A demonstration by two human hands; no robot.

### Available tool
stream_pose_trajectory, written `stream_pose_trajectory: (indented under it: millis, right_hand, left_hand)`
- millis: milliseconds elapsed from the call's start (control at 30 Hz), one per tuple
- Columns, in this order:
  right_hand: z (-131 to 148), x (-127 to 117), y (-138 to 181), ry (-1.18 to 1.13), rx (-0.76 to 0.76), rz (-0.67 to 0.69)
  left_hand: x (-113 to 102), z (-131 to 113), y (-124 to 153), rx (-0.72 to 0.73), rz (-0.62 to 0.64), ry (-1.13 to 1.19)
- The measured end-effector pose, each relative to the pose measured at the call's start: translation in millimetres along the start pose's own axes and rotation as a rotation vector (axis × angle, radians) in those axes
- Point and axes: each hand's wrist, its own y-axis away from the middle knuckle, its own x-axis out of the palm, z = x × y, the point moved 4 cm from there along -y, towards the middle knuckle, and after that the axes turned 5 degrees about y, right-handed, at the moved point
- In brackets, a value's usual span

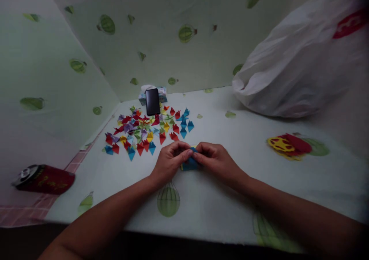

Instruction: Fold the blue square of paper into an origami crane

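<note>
Left hand [170, 159] and right hand [215, 158] pinch a blue paper piece [190, 164] together, just before scattered folded paper triangles [147, 131].

Dim, greenish light, dark vignetted corners, perhaps slight blur at the edges

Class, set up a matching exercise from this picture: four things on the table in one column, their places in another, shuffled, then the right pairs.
Things:
1. blue paper
2. phone
3. white bag
4. red can

Places:
A. lying on its side at the left edge
B. between the left hand and right hand
C. far right corner
D. propped upright behind the pile of folded pieces

Pairs: 1-B, 2-D, 3-C, 4-A
</note>
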Motion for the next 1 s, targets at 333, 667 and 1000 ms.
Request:
stream_pose_trajectory:
  millis: [333,667,1000]
  right_hand:
    - [-2.3,-3.8,2.3,-0.057,-0.003,-0.083]
    - [-1.2,-5.9,0.1,-0.066,0.002,-0.063]
    - [-5.3,-3.1,-1.1,-0.154,0.011,-0.055]
  left_hand:
    - [2.4,0.7,2.1,-0.127,0.029,0.11]
    - [-2.0,0.9,-0.8,-0.064,0.042,-0.03]
    - [-2.9,-2.0,-0.9,-0.051,-0.017,0.014]
